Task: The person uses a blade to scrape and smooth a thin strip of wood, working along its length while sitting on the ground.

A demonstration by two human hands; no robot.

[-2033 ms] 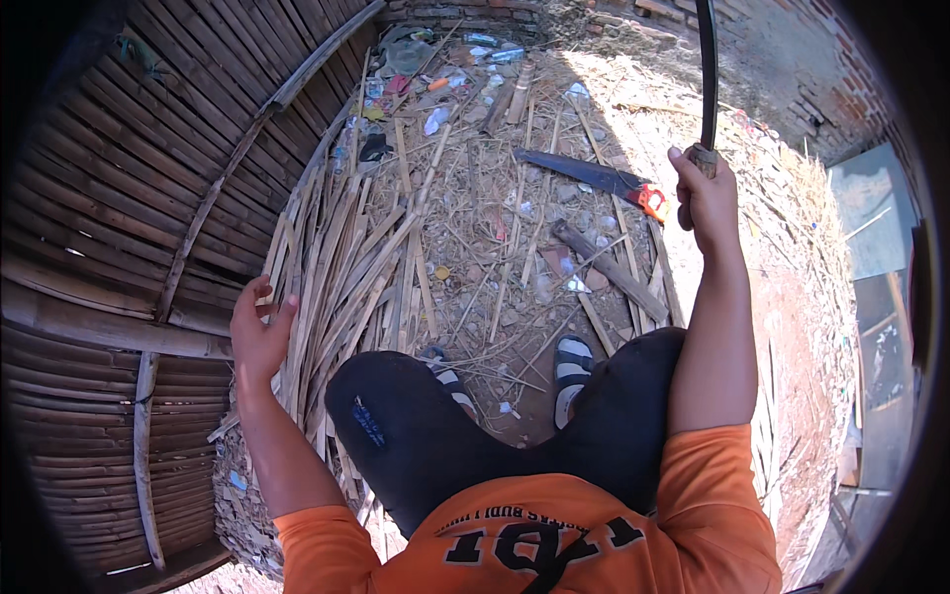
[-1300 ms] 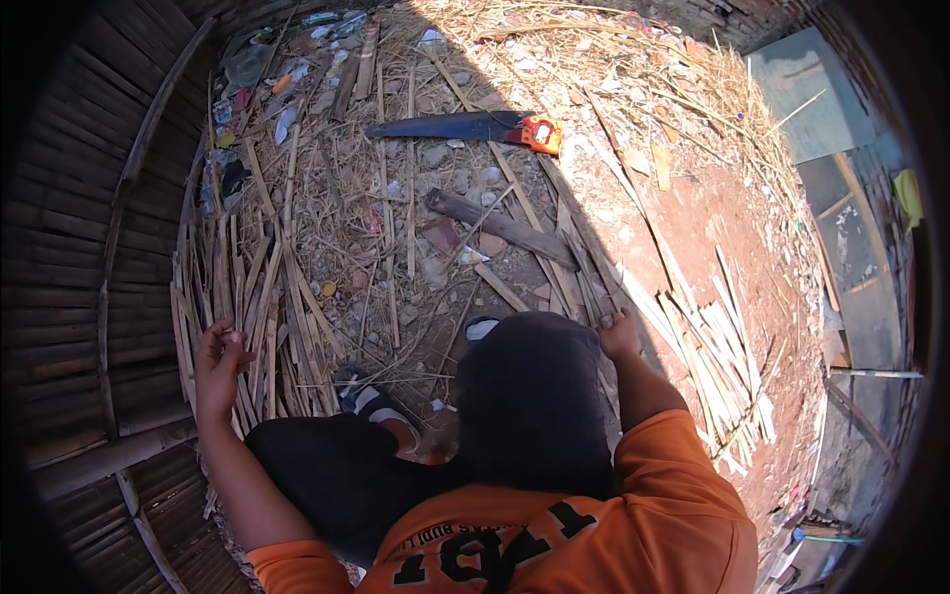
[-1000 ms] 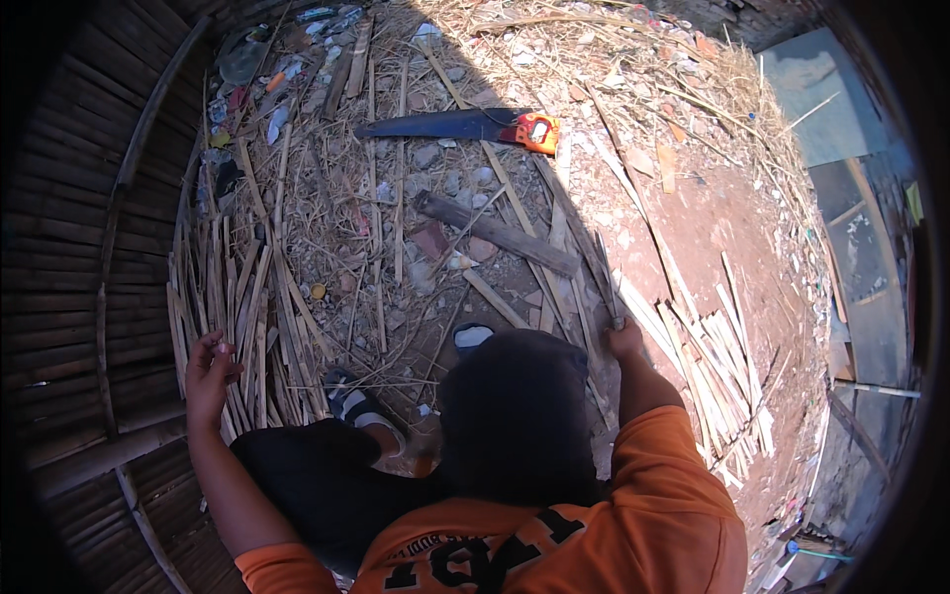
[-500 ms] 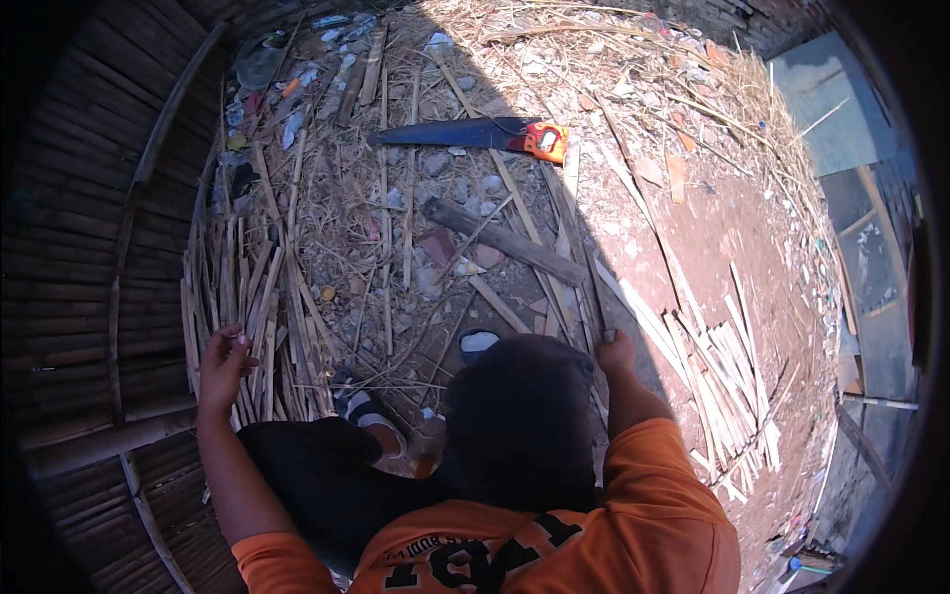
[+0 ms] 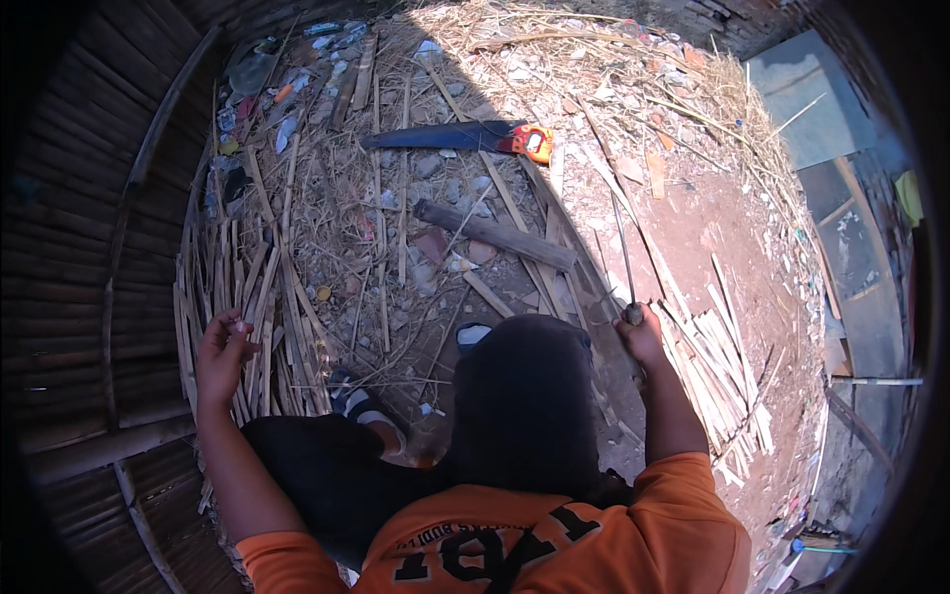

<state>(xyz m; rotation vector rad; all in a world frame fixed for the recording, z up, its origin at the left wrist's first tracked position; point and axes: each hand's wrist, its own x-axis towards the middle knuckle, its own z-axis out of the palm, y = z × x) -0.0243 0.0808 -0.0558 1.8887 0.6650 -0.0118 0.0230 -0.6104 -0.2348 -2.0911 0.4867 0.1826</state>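
Note:
My right hand (image 5: 643, 337) is closed round the dark handle of a long-bladed knife (image 5: 622, 247). Its thin blade points away from me, over the edge between shade and sun. Out to the left, my left hand (image 5: 222, 361) hovers beside a pile of split bamboo strips (image 5: 262, 346). Its fingers are loosely bent and apart, with nothing visible in them. Ahead of my dark-clothed knees lies a short wooden beam (image 5: 495, 236), tilted across the ground. Beyond it rests a handsaw (image 5: 445, 137) with a dark blade and an orange handle.
A second bundle of pale strips (image 5: 717, 376) lies in the sun to the right. A slatted bamboo wall (image 5: 69, 287) rises close on the left. Straw (image 5: 594, 40), rubble and litter cover the far ground. Grey panels (image 5: 811, 99) stand at the far right.
My right hand has swung right and slightly up with the knife, bringing its blade into the sunlight. The left hand has barely moved. The view has shifted slightly.

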